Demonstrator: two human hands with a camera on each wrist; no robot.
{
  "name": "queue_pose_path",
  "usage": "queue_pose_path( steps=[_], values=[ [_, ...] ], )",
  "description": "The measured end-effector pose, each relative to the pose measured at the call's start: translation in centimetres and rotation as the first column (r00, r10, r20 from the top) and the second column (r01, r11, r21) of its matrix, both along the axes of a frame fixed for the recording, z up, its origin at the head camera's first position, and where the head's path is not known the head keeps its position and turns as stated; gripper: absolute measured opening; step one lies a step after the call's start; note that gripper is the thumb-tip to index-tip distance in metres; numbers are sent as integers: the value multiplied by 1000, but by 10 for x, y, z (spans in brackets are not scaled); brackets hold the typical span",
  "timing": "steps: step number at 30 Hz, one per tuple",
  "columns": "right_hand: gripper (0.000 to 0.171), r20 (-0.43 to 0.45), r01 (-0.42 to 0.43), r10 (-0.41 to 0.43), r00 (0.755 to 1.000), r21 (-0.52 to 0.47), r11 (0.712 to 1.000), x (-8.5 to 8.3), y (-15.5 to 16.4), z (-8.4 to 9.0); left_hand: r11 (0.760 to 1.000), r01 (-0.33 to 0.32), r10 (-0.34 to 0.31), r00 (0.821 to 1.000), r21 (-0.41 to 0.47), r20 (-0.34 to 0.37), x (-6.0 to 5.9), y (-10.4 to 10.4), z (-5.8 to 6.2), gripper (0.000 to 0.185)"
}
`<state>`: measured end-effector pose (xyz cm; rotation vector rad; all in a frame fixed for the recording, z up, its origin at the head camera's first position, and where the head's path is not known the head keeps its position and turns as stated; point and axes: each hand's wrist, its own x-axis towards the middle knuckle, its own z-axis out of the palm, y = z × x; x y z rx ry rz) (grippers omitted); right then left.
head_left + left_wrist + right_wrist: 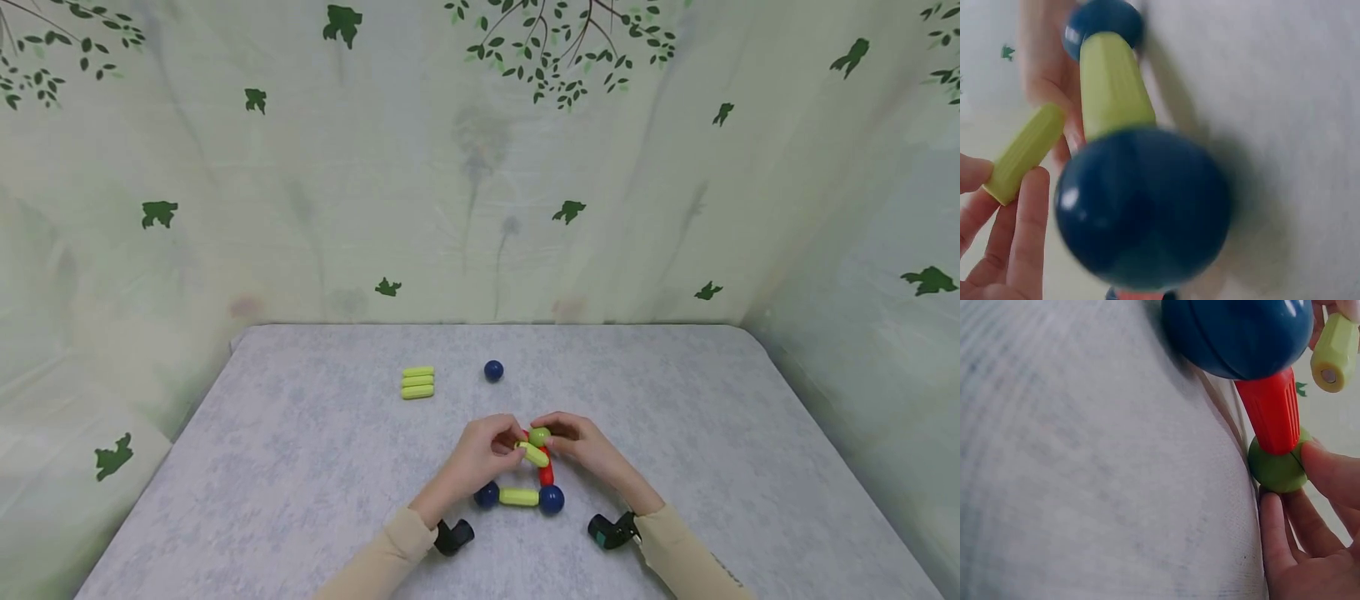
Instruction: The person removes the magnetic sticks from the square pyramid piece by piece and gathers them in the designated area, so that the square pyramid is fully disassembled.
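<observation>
Near the desk's front edge, left hand pinches a ribbed yellow-green stick; right hand pinches the smooth green ball topping a red stick that rises from the glossy blue ball.

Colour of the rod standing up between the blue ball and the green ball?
Red rod; clearest in the right wrist view.

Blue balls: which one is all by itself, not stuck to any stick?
The far blue ball, alone on the table beyond both hands. The two near blue balls are joined by a yellow stick.
</observation>
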<state>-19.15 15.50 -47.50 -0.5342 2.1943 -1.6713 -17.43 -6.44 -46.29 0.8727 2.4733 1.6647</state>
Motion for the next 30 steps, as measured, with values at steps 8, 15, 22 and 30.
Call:
queue_pose_path(
  steps=[8, 15, 22, 30],
  values=[
    [29, -10, 10, -10, 1000, 26, 1000, -5, 1, -14, 971, -233, 226, 968, 54, 114, -13, -44, 2, 16],
    [29, -3, 41, -41, 999, 31, 999, -6, 3, -20, 855, -519, 516, 849, -2, 112, -32, -93, -5, 15],
    [28, 4, 42, -43, 999, 29, 999, -5, 2, -19, 788, -593, 612, 784, -164, 103, -46, -121, -15, 11],
    [27, -4, 43, -43, 999, 26, 999, -6, 3, -20, 767, -576, 580, 811, -283, -76, -50, -121, -13, 9]
  ],
)
